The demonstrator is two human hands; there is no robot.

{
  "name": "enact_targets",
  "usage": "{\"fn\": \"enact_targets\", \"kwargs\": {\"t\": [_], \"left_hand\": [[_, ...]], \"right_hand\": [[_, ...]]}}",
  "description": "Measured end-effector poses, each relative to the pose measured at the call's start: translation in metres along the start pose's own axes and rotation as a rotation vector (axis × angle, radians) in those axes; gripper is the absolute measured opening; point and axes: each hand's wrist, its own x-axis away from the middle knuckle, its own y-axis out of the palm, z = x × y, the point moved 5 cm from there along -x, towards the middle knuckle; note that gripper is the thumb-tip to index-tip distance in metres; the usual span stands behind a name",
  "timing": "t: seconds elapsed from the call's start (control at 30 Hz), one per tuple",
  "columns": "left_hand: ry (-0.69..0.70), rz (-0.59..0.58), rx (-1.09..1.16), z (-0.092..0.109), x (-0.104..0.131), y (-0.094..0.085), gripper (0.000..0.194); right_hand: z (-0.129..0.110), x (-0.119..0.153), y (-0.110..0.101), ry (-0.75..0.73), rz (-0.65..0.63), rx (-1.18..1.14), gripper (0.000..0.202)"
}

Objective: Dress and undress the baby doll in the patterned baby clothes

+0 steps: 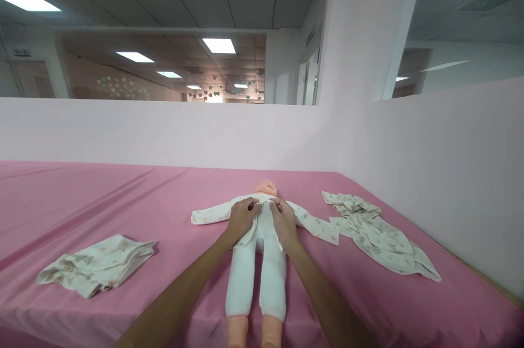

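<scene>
A baby doll [272, 282] lies on its back, head away from me, in white leggings and a white patterned long-sleeved top [315, 223] with both sleeves spread out. The top hangs open below the chest. At the doll's upper chest, my left hand [244, 218] pinches the top's edge near the neckline. Close beside it, my right hand [283, 220] pinches the opposite edge, fingertips a small gap apart. The doll's lower legs are bare.
A folded patterned white garment [98, 263] lies at the left on the pink sheet [164, 282]. Another patterned garment [380, 236] lies crumpled at the right. A low white wall [164, 132] with windows stands behind the sheet and along the right.
</scene>
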Motion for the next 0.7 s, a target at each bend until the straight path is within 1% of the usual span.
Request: {"fn": "enact_targets", "kwargs": {"t": [0.23,0.47,0.7], "left_hand": [[-0.018,0.018,-0.016,-0.0005,0.0002,-0.0009,0.025],[-0.031,0.027,-0.032,-0.0041,-0.0003,-0.0003,0.025],[-0.012,0.02,-0.058,0.0014,0.0021,-0.0019,0.023]], "right_hand": [[0.0025,-0.0015,0.0007,-0.007,-0.002,0.018,0.029],[0.0045,-0.0022,0.0008,0.021,-0.008,0.022,0.027],[0.0024,-0.0007,0.0012,0.008,-0.02,0.006,0.026]]}}
